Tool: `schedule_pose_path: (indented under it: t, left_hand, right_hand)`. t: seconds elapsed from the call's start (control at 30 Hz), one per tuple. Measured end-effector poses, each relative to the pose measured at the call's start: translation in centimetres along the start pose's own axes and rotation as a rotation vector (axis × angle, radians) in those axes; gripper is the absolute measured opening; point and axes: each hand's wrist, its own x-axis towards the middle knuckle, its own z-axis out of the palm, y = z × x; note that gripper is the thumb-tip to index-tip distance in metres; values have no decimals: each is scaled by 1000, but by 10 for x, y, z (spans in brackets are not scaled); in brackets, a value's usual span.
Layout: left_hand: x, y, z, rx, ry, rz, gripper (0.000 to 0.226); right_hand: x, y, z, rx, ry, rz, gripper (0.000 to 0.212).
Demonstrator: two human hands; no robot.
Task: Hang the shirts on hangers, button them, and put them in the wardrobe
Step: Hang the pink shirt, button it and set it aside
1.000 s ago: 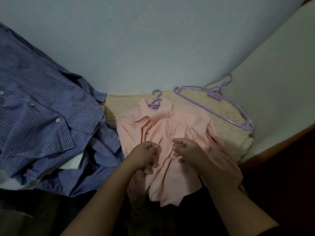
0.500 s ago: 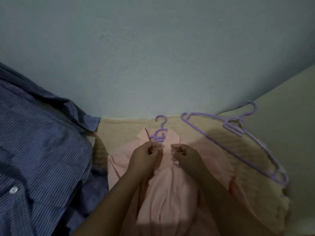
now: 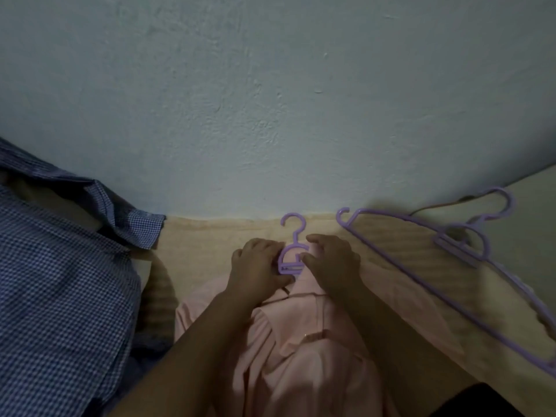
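Small-hangered shirt [image 3: 301, 341] lies mid-blanket [image 3: 204, 245]; checked shirt [image 3: 60, 296] off blanket's left edge; two spare hangers [image 3: 451, 266] toward its right edge, near wall [image 3: 270, 100].
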Motion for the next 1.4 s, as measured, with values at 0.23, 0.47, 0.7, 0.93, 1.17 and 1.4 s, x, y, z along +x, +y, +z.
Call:
schedule_pose_path:
  t: [0.23,0.47,0.7,0.93,1.17,1.4]
  left_hand:
    - [-6,7,-9,-237,87,-52,45]
    - [-44,40,-73,-246,439,55,43]
    - [-102,82,-187,-303,706,221,51]
    - [-170,121,-297,-219,861,336,61]
    - [-220,145,-367,-162,929,390,64]
    - [-245,154,-399,-179,1011,506,73]
  right_hand:
    - [-16,-1,-14,213,36,-11,43]
    - [-51,-43,-66,360,268,-76,35]
    - [-107,-114,-167,413,477,-235,17]
    - [-186,-174,-263,510,708,-368,16]
    - [-252,-202,-316,416,771,-430,12]
    - [-294,-226,-345,182,755,-499,20]
